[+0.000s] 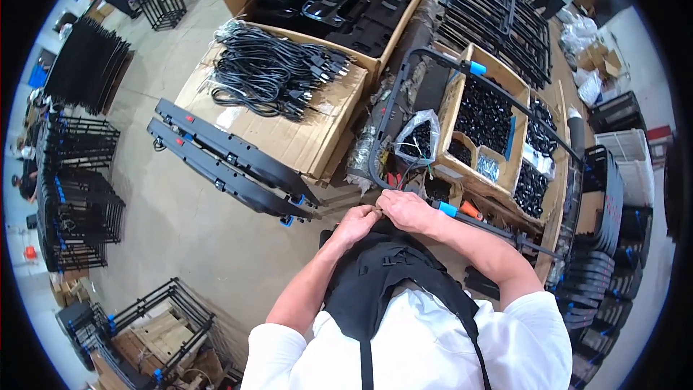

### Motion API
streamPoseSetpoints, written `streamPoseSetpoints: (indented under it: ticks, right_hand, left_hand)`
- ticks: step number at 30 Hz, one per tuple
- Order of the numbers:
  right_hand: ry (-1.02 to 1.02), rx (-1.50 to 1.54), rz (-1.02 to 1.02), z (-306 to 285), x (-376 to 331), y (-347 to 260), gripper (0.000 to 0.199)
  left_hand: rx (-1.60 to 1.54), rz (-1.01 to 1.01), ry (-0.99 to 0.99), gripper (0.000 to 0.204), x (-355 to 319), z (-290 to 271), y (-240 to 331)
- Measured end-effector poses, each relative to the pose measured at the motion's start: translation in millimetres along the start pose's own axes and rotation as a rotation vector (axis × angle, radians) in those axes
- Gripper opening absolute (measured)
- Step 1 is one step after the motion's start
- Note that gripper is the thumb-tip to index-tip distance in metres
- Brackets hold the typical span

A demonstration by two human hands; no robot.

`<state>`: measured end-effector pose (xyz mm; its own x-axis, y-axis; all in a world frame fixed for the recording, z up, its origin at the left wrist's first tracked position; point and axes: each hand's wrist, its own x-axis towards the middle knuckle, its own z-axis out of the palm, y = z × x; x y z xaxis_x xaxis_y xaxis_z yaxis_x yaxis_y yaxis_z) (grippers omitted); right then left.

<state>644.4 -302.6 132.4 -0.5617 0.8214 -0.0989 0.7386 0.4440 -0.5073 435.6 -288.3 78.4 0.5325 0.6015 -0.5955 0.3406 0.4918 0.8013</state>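
My left hand (357, 224) and my right hand (406, 211) come together in front of my body, fingers pinched. Whatever sits between their fingertips is too small or too hidden to name. Just beyond my right hand lies the near corner of a black tubular frame (381, 124). It carries a blue sleeve (447, 209) near my right wrist and another blue sleeve (477, 68) on its far side. Below the hands hangs a black apron (375, 267) over a white shirt. Small dark parts fill a clear plastic bag (419, 139) beyond the hands.
Bundled black cables (271, 72) lie on a cardboard box (303, 141). Two long black arms (224, 162) jut out to its left. A wooden bin (465, 166) holds small black parts. An orange-tipped tool (471, 209) lies right of my hands. Stacked frames and other people stand farther off.
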Motion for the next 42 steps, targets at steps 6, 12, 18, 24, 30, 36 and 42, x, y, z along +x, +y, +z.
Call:
streamPoseSetpoints:
  ticks: [6,12,18,24,30,36,42]
  right_hand:
    - [0.133,0.102,0.205,13.0,-20.0,-26.3,0.014]
    - [0.068,0.414,0.850,47.9,-63.3,-11.3,0.048]
    - [0.330,0.029,1.018,149.6,20.4,91.0,0.066]
    - [0.422,0.015,1.239,186.6,39.6,128.0,0.037]
    - [0.153,0.864,1.292,169.4,-39.8,46.9,0.038]
    - [0.331,0.749,1.210,109.0,-82.2,-69.2,0.046]
    - [0.460,0.571,1.152,107.6,-88.1,-88.5,0.067]
  left_hand:
    - [0.131,-0.087,0.058,0.034,13.2,4.4,-14.7]
    - [0.214,-0.034,-0.006,0.033,9.1,3.2,3.1]
    - [0.299,0.028,-0.094,0.032,4.1,-5.9,16.6]
    - [0.068,-0.003,-0.248,0.035,14.9,0.2,15.3]
    - [-0.121,-0.055,-0.243,0.033,19.4,9.1,3.0]
    - [-0.240,0.001,-0.192,0.033,24.3,17.6,-2.4]
    - [-0.111,-0.017,-0.192,0.036,27.7,26.3,5.7]
